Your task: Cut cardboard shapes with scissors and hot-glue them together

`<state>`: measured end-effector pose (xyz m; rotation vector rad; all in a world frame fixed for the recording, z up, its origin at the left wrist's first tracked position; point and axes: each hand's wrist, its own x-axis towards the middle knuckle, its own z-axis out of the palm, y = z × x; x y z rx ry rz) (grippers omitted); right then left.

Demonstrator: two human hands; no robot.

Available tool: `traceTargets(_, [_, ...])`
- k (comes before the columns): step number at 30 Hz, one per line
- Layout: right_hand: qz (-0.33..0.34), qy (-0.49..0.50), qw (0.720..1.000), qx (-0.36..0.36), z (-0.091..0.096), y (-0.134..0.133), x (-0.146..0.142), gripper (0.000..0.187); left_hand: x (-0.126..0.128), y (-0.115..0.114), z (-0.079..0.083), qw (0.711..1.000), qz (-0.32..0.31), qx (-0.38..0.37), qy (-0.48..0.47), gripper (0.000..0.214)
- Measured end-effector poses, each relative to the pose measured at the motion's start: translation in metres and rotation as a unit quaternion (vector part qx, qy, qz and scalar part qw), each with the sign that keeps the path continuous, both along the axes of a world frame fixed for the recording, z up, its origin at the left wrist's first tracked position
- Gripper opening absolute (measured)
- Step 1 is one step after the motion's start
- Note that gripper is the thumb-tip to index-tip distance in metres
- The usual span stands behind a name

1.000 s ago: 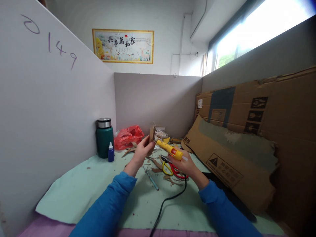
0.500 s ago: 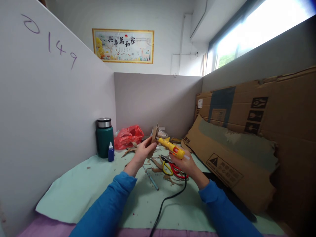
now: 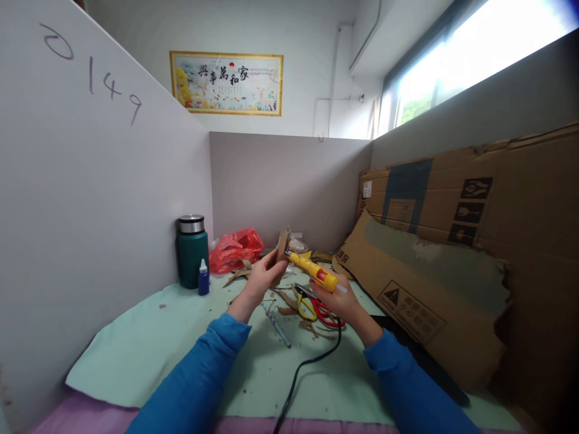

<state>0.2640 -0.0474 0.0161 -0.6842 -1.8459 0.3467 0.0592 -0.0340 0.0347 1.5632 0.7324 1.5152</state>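
Observation:
My left hand point(image 3: 262, 277) is closed around a small brown cardboard piece point(image 3: 283, 243), held upright above the table. In my right hand point(image 3: 337, 295) is a yellow hot glue gun point(image 3: 316, 271), its nozzle at the cardboard's right side; whether the tip touches cannot be made out. A clear glue stick point(image 3: 341, 289) pokes out of its rear end. From the gun a black cord point(image 3: 301, 366) runs down to the table's front edge. Below the hands lie scissors with red handles point(image 3: 326, 314), scissors with yellow handles point(image 3: 307, 308) and a light blue pen point(image 3: 279, 328).
Cardboard scraps point(image 3: 289, 301) are strewn over the light green cloth point(image 3: 149, 343). A green bottle point(image 3: 192, 253), a small blue bottle point(image 3: 203, 280) and a red plastic bag point(image 3: 235, 250) stand at the back left. Large cardboard sheets point(image 3: 420, 271) lean along the right wall.

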Motion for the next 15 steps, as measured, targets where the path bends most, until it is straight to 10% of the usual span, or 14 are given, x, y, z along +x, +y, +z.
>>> traceTargets(15, [0.011, -0.027, 1.0, 0.007, 0.0035, -0.0036, 0.0003, 0.017, -0.0016, 0.0008, -0.0005, 1.0, 0.009, -0.008, -0.016, 0.054])
